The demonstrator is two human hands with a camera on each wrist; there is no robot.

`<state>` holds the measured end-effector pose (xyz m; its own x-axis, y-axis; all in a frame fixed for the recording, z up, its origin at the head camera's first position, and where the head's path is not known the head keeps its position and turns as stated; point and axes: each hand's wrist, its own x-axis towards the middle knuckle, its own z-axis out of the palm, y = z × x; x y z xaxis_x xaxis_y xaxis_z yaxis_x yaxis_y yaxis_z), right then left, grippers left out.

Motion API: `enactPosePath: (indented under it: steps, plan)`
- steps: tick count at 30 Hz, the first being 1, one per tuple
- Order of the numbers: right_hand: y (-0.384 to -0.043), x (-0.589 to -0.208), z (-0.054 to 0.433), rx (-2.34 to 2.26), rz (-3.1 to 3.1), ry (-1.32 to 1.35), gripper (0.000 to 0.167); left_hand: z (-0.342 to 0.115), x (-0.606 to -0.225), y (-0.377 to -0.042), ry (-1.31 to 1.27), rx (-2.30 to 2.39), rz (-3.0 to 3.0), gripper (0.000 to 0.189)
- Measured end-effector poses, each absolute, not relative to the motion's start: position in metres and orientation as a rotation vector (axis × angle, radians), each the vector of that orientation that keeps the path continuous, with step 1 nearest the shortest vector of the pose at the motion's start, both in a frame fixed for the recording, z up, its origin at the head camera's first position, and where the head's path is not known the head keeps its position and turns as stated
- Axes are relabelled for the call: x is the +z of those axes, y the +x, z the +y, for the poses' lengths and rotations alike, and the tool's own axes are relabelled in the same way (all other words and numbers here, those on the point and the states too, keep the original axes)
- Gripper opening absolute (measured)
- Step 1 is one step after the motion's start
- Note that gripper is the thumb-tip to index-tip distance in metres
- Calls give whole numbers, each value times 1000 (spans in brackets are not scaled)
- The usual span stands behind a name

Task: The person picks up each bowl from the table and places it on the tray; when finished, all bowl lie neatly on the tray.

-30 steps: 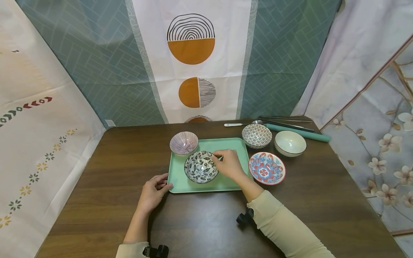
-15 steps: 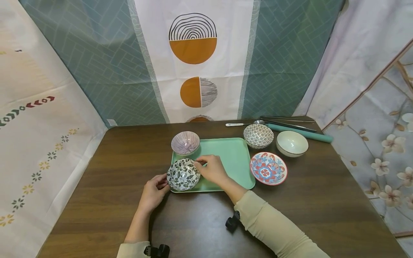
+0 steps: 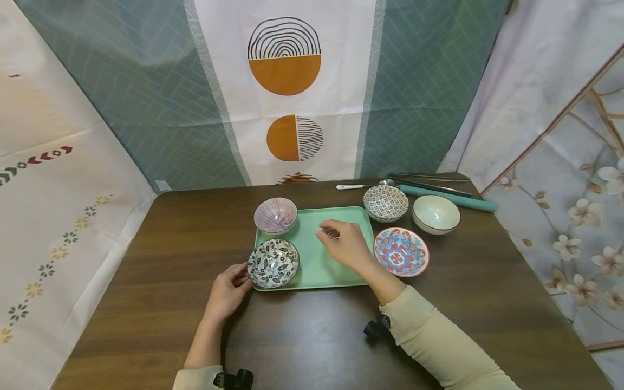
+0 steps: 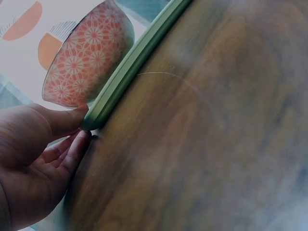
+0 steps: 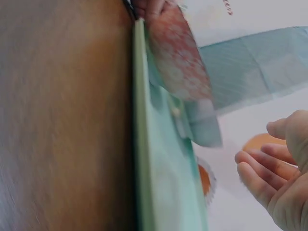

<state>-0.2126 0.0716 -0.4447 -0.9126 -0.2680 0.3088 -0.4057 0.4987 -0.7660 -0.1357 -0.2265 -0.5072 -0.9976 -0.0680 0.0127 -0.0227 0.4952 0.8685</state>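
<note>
In the head view my left hand (image 3: pixel 228 292) is at the near left corner of a mint-green tray (image 3: pixel 329 273). The left wrist view shows its thumb (image 4: pixel 70 120) on top of the tray corner and its fingers below, pinching it. A bowl with a dark leaf pattern inside (image 3: pixel 273 264) sits at the tray's front left, right beside that hand; its outside (image 4: pixel 79 62) is red with white flowers. Behind it stands a purple-striped bowl (image 3: pixel 275 215). Over the tray's right half hovers my right hand (image 3: pixel 347 246), its fingers loosely bent with nothing between them (image 5: pixel 276 173).
Right of the tray are a red-and-blue patterned dish (image 3: pixel 402 252), a lattice-patterned bowl (image 3: pixel 385 204) and a plain white bowl (image 3: pixel 436 214). Along the back edge lie a white-handled spoon (image 3: pixel 350 187), dark chopsticks (image 3: pixel 434 188) and a teal roll (image 3: pixel 473 204).
My right hand carried the leaf-patterned bowl from the tray's middle to its front left, let go of it, and moved back to the right. The left hand stayed at the tray corner.
</note>
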Motion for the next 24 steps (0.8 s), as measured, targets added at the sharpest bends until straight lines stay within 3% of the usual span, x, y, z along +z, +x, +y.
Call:
enactPosePath:
  steps: [24]
  plan:
    - [-221,-432,152,1263,-2534,447,25,-228,-505,-136,76,-1537,-2711,40]
